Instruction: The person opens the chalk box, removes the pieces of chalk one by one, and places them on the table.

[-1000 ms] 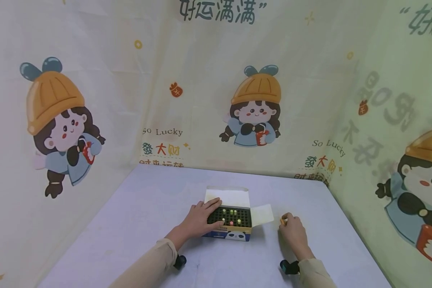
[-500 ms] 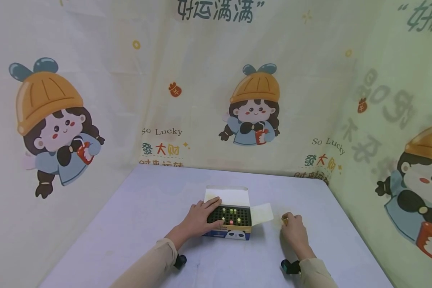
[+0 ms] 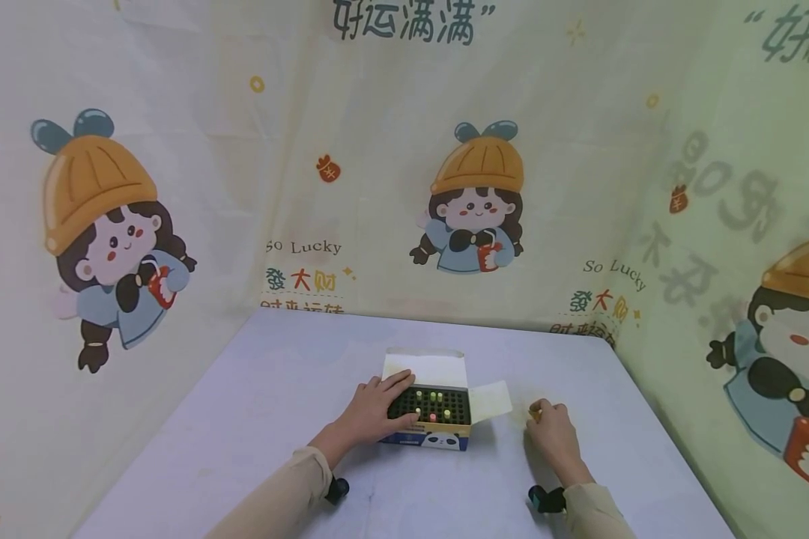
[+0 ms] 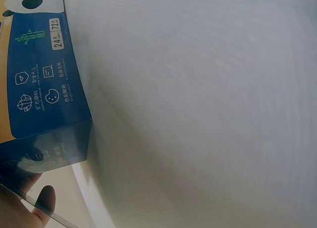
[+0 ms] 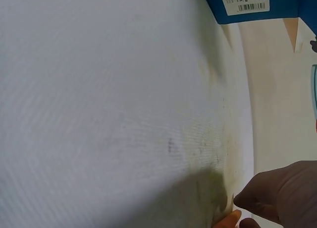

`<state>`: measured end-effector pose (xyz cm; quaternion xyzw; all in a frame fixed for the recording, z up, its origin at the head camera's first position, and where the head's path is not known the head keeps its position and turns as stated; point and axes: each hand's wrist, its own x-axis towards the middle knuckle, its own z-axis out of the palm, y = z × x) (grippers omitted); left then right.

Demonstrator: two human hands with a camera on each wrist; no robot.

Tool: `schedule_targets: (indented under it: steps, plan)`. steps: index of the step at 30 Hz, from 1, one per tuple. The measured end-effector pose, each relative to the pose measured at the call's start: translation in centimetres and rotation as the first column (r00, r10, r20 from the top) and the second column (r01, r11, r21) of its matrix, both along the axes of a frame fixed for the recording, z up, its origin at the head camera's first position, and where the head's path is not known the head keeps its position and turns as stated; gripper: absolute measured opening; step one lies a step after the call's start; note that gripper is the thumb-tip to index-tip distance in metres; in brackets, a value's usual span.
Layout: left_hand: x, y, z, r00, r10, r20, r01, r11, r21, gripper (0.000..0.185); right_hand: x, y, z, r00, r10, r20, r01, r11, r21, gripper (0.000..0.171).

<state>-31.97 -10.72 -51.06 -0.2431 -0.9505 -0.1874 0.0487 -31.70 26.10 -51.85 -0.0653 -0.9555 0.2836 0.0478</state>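
Note:
A small open cardboard box (image 3: 438, 436) with a blue panda-print front stands mid-table. Its black tray (image 3: 460, 408) holds several short coloured sticks, yellow, green and pink. My left hand (image 3: 386, 403) rests on the box's left end, fingers lying straight over the tray edge. In the left wrist view the blue box side (image 4: 44, 89) fills the left, with a fingertip (image 4: 43, 202) at its corner. My right hand (image 3: 546, 423) sits on the table right of the box and pinches a small orange stick (image 3: 533, 409). That orange stick (image 5: 229, 220) shows under my fingers (image 5: 282, 188) in the right wrist view.
The box's lid (image 3: 426, 367) stands open at the back and a side flap (image 3: 491, 400) sticks out to the right. The pale lilac table (image 3: 276, 389) is hemmed in by cartoon-print fabric walls (image 3: 377, 187) behind and on both sides.
My right hand has shifted slightly right, away from the box, still pinching the orange stick. My left hand stays on the box.

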Motion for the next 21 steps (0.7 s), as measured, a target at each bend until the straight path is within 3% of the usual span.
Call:
schedule_targets:
  steps: [11,21]
  plan:
    - [0.0,0.0,-0.1,1.000,-0.005,-0.005,0.005,1.000,0.006,0.081,-0.4,-0.4,2.0,1.000,0.013,-0.009,-0.013,1.000,-0.024,0.036]
    - [0.0,0.0,-0.1,1.000,-0.007,-0.008,0.007,1.000,0.001,0.080,-0.7,-2.7,5.7,0.983,0.047,-0.175,-0.047,0.999,0.002,0.031]
